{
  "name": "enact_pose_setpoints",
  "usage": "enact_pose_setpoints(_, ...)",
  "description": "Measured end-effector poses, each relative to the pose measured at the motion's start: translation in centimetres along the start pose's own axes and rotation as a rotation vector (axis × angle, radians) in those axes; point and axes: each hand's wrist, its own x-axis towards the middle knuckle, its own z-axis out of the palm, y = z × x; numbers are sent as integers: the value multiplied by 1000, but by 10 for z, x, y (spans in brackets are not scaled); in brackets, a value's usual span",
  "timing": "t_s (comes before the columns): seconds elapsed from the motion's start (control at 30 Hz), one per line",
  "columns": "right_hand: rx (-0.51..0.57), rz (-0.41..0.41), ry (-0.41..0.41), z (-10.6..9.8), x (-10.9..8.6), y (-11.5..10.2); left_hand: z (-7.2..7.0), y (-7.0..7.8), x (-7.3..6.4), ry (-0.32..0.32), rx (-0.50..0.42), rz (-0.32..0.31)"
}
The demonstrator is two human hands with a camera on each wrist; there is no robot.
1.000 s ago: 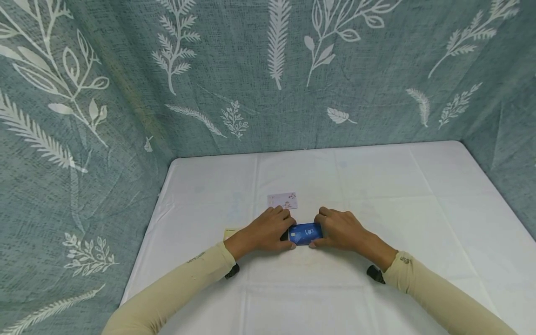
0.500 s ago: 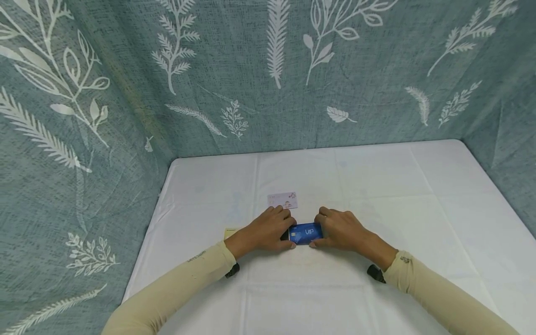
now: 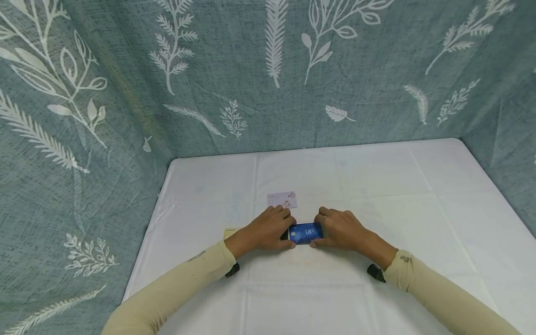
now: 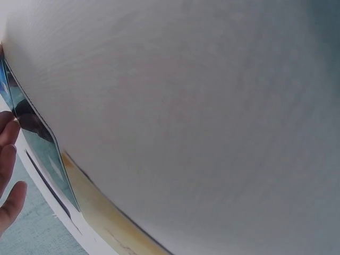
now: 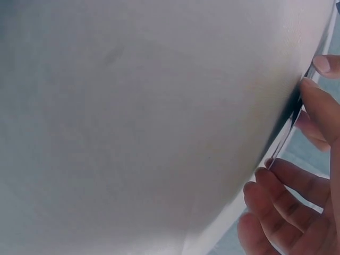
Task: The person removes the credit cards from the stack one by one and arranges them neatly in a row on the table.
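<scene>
A blue card (image 3: 305,233) printed "VIP" lies flat between my two hands in the head view. My left hand (image 3: 271,230) grips its left end, index finger on the far corner and thumb on the near one. A dark, shiny flat piece (image 4: 40,130) lies under this hand, running on from the blue card in the left wrist view. Opposite, my right hand (image 3: 341,230) pinches the card's right end between thumb and index finger. The remaining fingers (image 5: 271,204) of that hand are bent near the tabletop in the right wrist view.
A pale card (image 3: 281,199) with small floral prints lies just beyond the left knuckles. A yellow card (image 3: 231,231) shows partly behind the left wrist. White cloth covers the table (image 3: 377,186), with a blue-green leaf-patterned curtain (image 3: 251,70) behind and at the sides.
</scene>
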Motion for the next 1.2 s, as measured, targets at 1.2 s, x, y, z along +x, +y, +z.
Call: enact_pose_setpoints(1.2,-57,-7,-23,-1,1,1,-3,3,3,-26,-9,-29)
